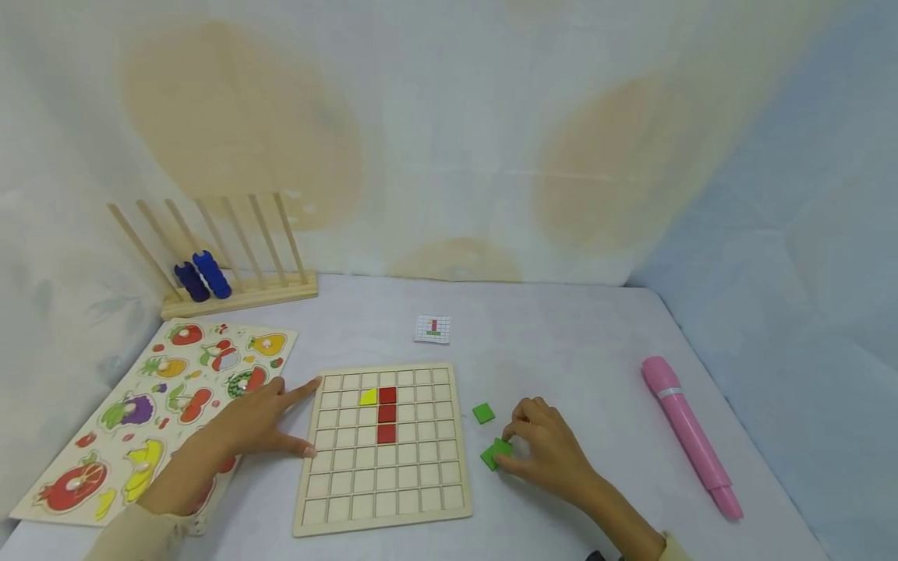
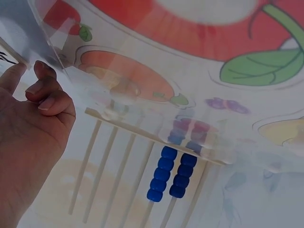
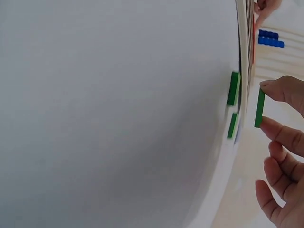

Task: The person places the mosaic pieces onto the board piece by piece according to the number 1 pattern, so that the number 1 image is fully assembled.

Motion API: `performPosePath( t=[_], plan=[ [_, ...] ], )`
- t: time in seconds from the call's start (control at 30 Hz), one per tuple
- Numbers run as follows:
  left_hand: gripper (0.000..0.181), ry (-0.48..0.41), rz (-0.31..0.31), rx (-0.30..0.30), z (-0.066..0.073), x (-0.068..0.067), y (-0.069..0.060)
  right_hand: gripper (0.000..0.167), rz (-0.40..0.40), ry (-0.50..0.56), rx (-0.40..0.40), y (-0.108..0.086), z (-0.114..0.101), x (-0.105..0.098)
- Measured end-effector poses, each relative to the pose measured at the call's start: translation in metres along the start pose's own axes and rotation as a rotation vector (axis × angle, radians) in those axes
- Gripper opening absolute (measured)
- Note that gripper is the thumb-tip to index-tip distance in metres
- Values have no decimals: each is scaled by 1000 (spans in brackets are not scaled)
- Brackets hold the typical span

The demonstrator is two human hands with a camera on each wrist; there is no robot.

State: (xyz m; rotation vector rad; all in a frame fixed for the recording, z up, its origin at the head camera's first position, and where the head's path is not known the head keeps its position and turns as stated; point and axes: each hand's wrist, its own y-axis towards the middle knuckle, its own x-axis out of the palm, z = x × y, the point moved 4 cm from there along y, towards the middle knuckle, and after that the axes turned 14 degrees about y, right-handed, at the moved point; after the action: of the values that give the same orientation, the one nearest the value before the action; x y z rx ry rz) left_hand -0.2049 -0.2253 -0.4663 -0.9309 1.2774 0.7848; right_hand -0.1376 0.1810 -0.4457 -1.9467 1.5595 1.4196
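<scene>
My right hand (image 1: 550,452) pinches a green square tile (image 3: 260,107) between thumb and fingertip, seen edge-on in the right wrist view. In the head view that tile partly covers a second green tile (image 1: 489,459) on the table. A third green tile (image 1: 483,413) lies just beyond them. My left hand (image 1: 254,421) touches the left side of a wooden grid board (image 1: 351,499), index finger at the far corner and thumb lower down. On the board, several red tiles (image 1: 387,414) form a column, with a yellow piece (image 1: 369,398) left of the top one.
A small printed grid card (image 1: 433,329) lies beyond the board. To the left are a fruit puzzle board (image 1: 231,343) and a wooden peg rack (image 1: 281,292) with blue beads (image 1: 212,274). A thick pink marker-shaped object (image 1: 691,436) lies at the right.
</scene>
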Motion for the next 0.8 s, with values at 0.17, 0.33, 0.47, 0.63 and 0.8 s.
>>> performPosePath(
  t=[0.17, 0.33, 0.47, 0.63, 0.8],
  plan=[
    [113, 8, -9, -10, 0, 0, 0, 25, -13, -8, -54, 11, -14, 11],
    [114, 18, -6, -18, -1, 1, 0, 24, -43, 7, -101, 23, -29, 22],
    [115, 21, -9, -23, -2, 3, 1, 21, -65, 31, -143, 32, -42, 30],
    [115, 20, -19, -30, -1, 3, 3, 19, -93, 45, -178, 43, -57, 41],
    [115, 17, -30, -45, -1, 3, 2, 22, -126, 32, -224, 54, -71, 54]
  ],
)
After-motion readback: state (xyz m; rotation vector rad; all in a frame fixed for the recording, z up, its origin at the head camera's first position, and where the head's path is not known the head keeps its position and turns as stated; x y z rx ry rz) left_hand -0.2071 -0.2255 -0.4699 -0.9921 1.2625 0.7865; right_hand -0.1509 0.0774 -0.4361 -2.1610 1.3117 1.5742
